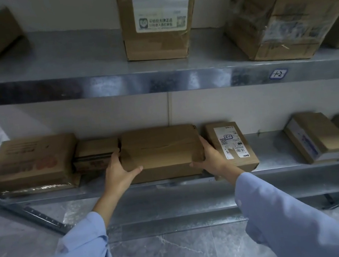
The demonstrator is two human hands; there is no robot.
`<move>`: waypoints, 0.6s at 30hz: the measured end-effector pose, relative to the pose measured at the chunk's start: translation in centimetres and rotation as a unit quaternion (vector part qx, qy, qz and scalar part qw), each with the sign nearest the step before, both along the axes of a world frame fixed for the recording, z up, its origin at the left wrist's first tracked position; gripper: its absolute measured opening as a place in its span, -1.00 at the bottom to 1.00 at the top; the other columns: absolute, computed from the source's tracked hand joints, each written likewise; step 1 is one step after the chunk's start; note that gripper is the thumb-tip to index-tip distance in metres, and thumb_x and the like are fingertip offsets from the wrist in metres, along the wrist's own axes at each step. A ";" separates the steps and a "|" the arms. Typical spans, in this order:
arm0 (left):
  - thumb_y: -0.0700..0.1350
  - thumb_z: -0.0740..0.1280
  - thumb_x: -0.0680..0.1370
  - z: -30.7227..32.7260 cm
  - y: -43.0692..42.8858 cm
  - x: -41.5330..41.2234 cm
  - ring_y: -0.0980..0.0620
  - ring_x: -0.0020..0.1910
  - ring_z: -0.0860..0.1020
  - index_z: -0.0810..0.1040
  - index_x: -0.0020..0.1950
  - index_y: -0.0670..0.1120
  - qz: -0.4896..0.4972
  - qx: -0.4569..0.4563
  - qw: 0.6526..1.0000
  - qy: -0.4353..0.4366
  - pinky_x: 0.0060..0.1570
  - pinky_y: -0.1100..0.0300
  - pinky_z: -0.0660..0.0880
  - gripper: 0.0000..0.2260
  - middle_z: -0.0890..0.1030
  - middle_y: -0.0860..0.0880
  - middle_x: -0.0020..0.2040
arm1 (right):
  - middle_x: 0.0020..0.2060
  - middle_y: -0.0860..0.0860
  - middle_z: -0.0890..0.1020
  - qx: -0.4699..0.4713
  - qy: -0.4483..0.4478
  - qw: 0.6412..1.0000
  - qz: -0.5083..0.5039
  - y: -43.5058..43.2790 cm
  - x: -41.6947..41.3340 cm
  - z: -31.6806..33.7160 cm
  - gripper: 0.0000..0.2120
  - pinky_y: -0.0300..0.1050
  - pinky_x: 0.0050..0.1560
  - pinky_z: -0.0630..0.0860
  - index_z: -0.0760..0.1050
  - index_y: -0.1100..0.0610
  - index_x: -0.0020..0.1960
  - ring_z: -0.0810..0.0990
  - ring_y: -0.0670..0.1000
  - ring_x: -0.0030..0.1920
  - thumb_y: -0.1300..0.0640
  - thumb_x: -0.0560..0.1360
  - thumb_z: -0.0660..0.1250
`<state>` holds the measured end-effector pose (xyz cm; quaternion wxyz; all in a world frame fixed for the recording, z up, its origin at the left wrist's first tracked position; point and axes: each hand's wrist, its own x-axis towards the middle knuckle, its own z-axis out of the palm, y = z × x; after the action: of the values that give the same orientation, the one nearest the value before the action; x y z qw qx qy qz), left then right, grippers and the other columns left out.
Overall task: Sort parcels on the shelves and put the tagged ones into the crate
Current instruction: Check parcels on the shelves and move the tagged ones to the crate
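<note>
Both hands (pixel 117 171) (pixel 210 158) grip plain box (pixel 160 149); neighbour's label (pixel 231 142) reads "SF0229".

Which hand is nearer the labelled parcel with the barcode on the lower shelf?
Right. The right hand grips the plain box directly beside the labelled parcel; the left hand is at the box's far side.

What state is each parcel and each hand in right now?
Plain brown parcel: on the lower shelf, gripped at both ends.
Left hand: closed on the parcel's left end.
Right hand: closed on its right end.
Labelled parcel: lying flat, label up, beside the right hand.
Taped box: upright on the upper shelf, untouched.
Shelf tag: stuck on the upper shelf's edge.
</note>
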<state>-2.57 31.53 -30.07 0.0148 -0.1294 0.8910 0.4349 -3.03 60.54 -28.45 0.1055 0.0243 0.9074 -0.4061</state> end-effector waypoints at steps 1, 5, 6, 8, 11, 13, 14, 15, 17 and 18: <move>0.03 0.57 0.37 0.1 0.0 0.1 -0.18 0.49 0.25 0.11 0.57 -0.17 0.002 -0.004 1.000 -0.001 0.38 -0.01 0.28 -0.06 0.28 -0.17 0.52 | 0.47 0.11 0.35 0.001 0.002 1.000 -0.003 0.1 0.0 0.1 0.04 -0.01 0.46 0.27 -0.03 0.06 0.61 0.30 0.12 0.47 0.19 0.37 0.58; -0.01 0.59 0.35 0.8 -0.1 0.3 -0.15 0.46 0.30 0.18 0.55 -0.12 0.004 -0.001 1.000 0.027 0.38 0.01 0.30 -0.11 0.29 -0.13 0.51 | 0.52 0.14 0.24 -0.003 -0.003 1.000 -0.023 0.4 -0.2 0.8 0.14 0.00 0.50 0.21 -0.12 0.11 0.62 0.23 0.11 0.52 0.04 0.34 0.61; -0.01 0.59 0.35 1.0 -0.1 0.3 -0.14 0.45 0.31 0.20 0.54 -0.10 0.005 0.002 0.999 0.035 0.37 0.01 0.31 -0.12 0.30 -0.13 0.50 | 0.54 0.14 0.21 -0.007 -0.001 1.000 -0.027 0.5 -0.3 1.0 0.15 -0.01 0.51 0.19 -0.14 0.12 0.62 0.20 0.11 0.53 0.01 0.34 0.60; -0.01 0.59 0.35 1.5 0.0 0.2 -0.14 0.42 0.35 0.22 0.54 -0.07 0.007 0.010 0.999 0.045 0.35 0.02 0.32 -0.14 0.31 -0.12 0.46 | 0.55 0.13 0.20 -0.011 0.013 0.999 -0.033 0.7 -0.4 1.6 0.15 -0.02 0.52 0.17 -0.14 0.13 0.62 0.19 0.10 0.54 -0.03 0.34 0.60; 0.02 0.58 0.35 2.2 0.0 0.1 -0.13 0.38 0.37 0.22 0.55 0.01 0.002 0.031 0.998 0.047 0.32 0.01 0.35 -0.15 0.28 -0.10 0.44 | 0.53 0.16 0.22 -0.019 0.034 0.999 -0.038 0.9 -0.5 2.3 0.13 0.04 0.51 0.20 -0.11 0.13 0.61 0.19 0.13 0.53 -0.05 0.34 0.59; 0.01 0.57 0.36 2.6 -0.1 0.0 -0.11 0.40 0.33 0.23 0.54 0.06 -0.002 0.047 0.997 0.060 0.32 0.04 0.32 -0.17 0.27 -0.11 0.43 | 0.50 0.17 0.25 -0.031 0.046 0.998 -0.038 1.0 -0.6 2.7 0.10 0.06 0.50 0.22 -0.07 0.12 0.61 0.22 0.14 0.52 -0.05 0.35 0.58; 0.00 0.57 0.36 2.7 -0.1 -0.1 -0.10 0.40 0.31 0.25 0.53 0.07 -0.002 0.052 0.997 0.064 0.32 0.06 0.32 -0.18 0.27 -0.11 0.42 | 0.49 0.17 0.26 -0.037 0.050 0.997 -0.038 1.0 -0.7 2.9 0.08 0.07 0.50 0.24 -0.05 0.11 0.61 0.24 0.14 0.51 -0.05 0.35 0.58; -0.01 0.57 0.36 2.9 -0.1 -0.2 -0.09 0.39 0.31 0.27 0.51 0.06 -0.002 0.058 0.996 0.070 0.30 0.07 0.32 -0.21 0.28 -0.10 0.40 | 0.47 0.17 0.28 -0.044 0.051 0.997 -0.038 1.1 -0.7 3.1 0.06 0.07 0.49 0.26 -0.02 0.10 0.60 0.27 0.13 0.49 -0.05 0.35 0.58; -0.04 0.58 0.37 3.0 -0.2 -0.4 -0.07 0.32 0.37 0.32 0.47 0.03 0.003 0.076 0.994 0.084 0.26 0.12 0.34 -0.26 0.32 -0.04 0.30 | 0.42 0.16 0.33 -0.066 0.054 0.996 -0.041 1.3 -0.7 3.3 0.00 0.07 0.46 0.31 0.05 0.10 0.58 0.36 0.12 0.43 -0.03 0.36 0.58; -0.06 0.58 0.37 3.1 -0.3 -0.4 -0.05 0.28 0.40 0.34 0.45 0.02 0.004 0.090 0.992 0.091 0.26 0.12 0.35 -0.28 0.33 -0.03 0.28 | 0.40 0.15 0.35 -0.081 0.058 0.994 -0.042 1.3 -0.7 3.4 -0.04 0.08 0.44 0.34 0.08 0.11 0.56 0.38 0.11 0.41 0.00 0.36 0.58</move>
<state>-2.97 31.24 -26.98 -0.0568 -0.0910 0.8456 0.5229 -3.78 61.89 -25.05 0.0369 0.0304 0.8744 -0.4828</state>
